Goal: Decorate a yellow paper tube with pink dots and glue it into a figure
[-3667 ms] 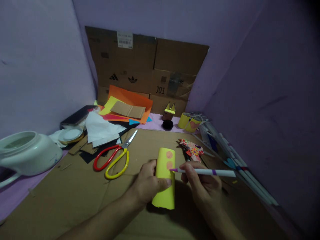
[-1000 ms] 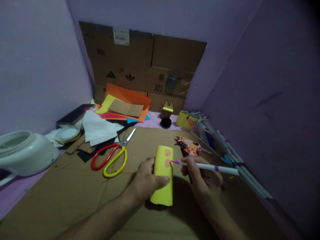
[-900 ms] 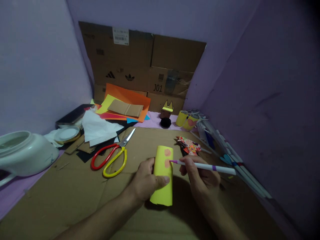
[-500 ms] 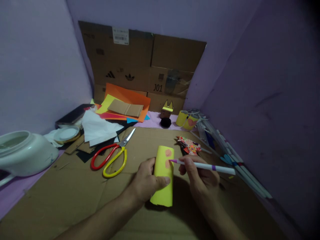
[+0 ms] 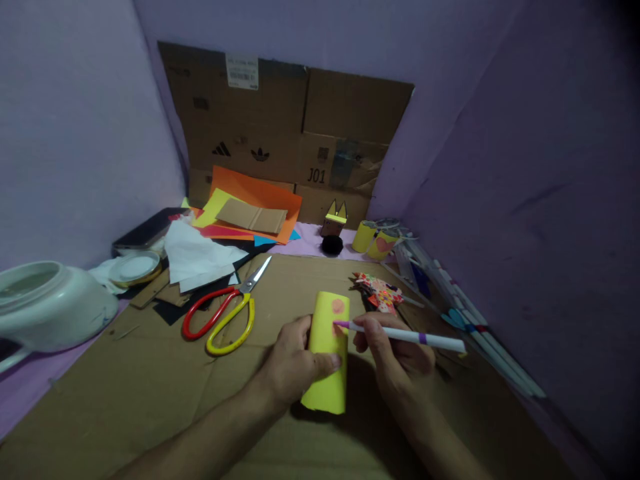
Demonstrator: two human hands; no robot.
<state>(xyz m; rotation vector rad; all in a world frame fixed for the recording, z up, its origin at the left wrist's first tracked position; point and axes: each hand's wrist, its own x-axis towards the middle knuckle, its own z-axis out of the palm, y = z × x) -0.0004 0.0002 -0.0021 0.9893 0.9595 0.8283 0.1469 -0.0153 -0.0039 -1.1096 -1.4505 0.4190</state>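
A yellow paper tube (image 5: 327, 387) lies lengthwise in front of me, with my left hand (image 5: 300, 360) wrapped round its left side and the thumb across it. Two pinkish-orange round marks (image 5: 339, 306) show on its upper part. My right hand (image 5: 395, 353) grips a white marker (image 5: 400, 333) with a purple band. The marker's purple tip points left and meets the tube at the lower mark, which is partly covered by the tip.
Scissors (image 5: 245, 293) with red and yellow handles lie left of the tube. Coloured paper (image 5: 260, 193), white paper (image 5: 200, 257) and a white pot (image 5: 60, 307) are further left. Flowered scraps (image 5: 383, 293), yellow rolls (image 5: 364, 237) and several markers (image 5: 500, 347) are to the right.
My right hand and the marker have shifted slightly left, so the tip now sits nearer the left edge of the lower mark. My left hand and the tube have hardly moved.
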